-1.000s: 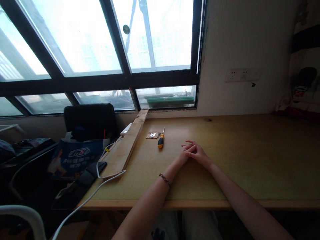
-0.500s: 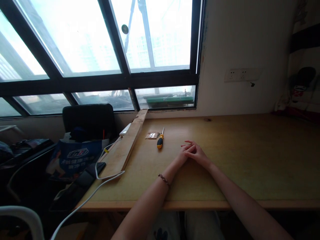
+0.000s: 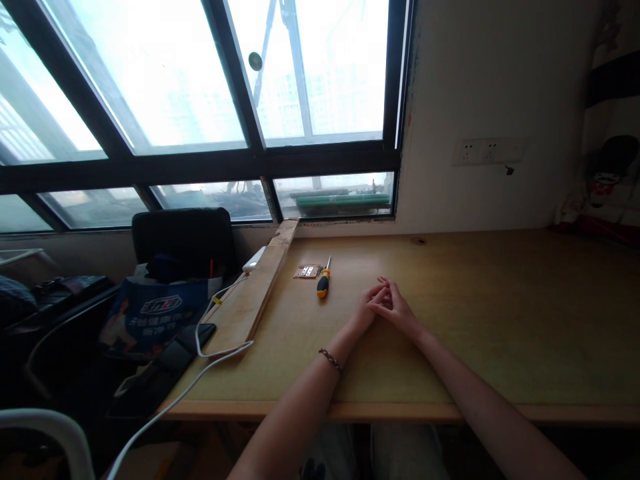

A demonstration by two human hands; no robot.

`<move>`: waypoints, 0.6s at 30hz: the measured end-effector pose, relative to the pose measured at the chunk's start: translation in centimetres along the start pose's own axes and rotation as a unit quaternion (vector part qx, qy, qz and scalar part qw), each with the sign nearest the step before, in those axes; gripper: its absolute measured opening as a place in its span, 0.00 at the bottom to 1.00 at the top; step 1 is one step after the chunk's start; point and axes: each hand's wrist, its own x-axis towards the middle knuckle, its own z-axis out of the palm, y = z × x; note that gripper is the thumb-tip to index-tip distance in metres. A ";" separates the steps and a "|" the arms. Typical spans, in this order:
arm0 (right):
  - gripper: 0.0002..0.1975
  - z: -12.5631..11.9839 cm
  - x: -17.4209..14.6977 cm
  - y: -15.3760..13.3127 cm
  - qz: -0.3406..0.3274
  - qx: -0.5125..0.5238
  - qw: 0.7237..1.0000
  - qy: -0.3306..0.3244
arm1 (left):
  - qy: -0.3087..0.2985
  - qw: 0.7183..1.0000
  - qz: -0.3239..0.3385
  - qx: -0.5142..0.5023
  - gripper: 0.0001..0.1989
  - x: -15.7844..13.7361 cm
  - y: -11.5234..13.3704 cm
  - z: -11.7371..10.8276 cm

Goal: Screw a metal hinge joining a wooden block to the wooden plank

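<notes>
Window fills the back left, dark frame, bright outside. Table next: yellowish top, spans most of the view. Black chair beyond its left side, blue bag with white lettering in front of the backrest. Wooden plank runs along the table's left side, near end to window; it borders the work area and is the main obstruction on that side. White cable curves round the plank's near end and drops past the table's front corner. Left hand and right hand meet over the tabletop, fingers partly bent and overlapping. They touch only each other; how firmly, can't tell. Vs a second ago: fingertips bunched closer and aimed more toward the window; back then they were spread and pointing left. Forearms about the same. Screwdriver lies on the table, left of the hands and farther from the person, well apart from them. Black handle, orange-yellow butt and collar, thin bright metal shaft pointing to the window. Same spot as before. Small brown board lies flat just left of it, between screwdriver and plank: bright rectangular patches on top, fine detail too small to read. Also unmoved.
</notes>
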 end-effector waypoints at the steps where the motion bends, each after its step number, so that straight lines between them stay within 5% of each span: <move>1: 0.37 -0.1 0.1 0.2 -0.002 -0.034 0.999 0.024 | 0.032 0.997 0.015 0.073 0.17 -0.1 0.5 -0.8; 3: 0.35 -0.2 0.2 0.7 -0.004 -0.083 0.994 0.070 | 0.120 0.960 0.037 0.249 0.15 -0.3 1.6 -2.8; 5: 0.32 -0.3 0.4 1.1 -0.001 -0.101 0.991 0.093 | 0.208 0.893 0.012 0.398 0.15 -0.4 2.4 -5.1; 10: 0.27 -0.2 0.3 1.4 0.004 -0.106 0.992 0.065 | 0.358 0.726 -0.213 0.548 0.25 -0.5 1.6 -9.2; 13: 0.26 -0.2 0.2 1.3 0.005 -0.095 0.994 0.058 | 0.347 0.701 -0.284 0.555 0.29 -0.4 0.0 -9.9; 18: 0.24 -0.4 0.3 1.5 0.011 -0.089 0.994 0.064 | 0.335 0.705 -0.258 0.570 0.26 -0.4 -1.1 -10.0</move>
